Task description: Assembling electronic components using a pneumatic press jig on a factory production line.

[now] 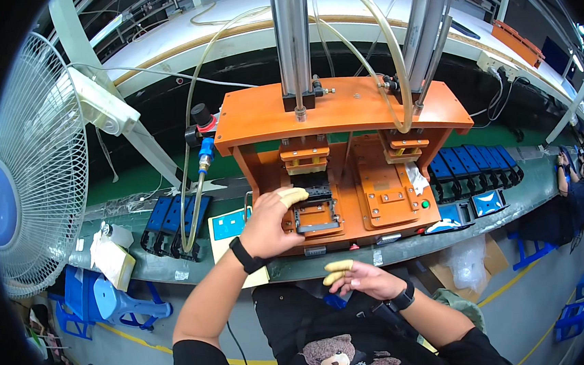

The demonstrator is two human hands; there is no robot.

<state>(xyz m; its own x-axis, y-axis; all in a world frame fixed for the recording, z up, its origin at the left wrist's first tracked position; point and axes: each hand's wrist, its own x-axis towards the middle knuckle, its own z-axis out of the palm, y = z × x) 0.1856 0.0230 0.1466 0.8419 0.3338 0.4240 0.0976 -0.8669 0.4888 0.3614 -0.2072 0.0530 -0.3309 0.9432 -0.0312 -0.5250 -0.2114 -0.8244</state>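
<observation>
The left hand [268, 224] rests on the left nest [316, 216] of the orange press [341, 110], fingers curled over a dark rectangular part [318, 195], a yellow cot on the forefinger reaching across its top edge. It looks like pressing or seating the part; whether the fingers truly pinch it, I cannot tell. The part lies flat in the nest, its long axis running left to right. The right hand [365, 277] hangs loose over the lap, holding nothing, 2 cotted fingers [336, 270] pointing left, likely kept away from the cylinders [292, 38] overhead. Blue trays [472, 165] sit to the right, a fan [37, 168] to the left.
</observation>
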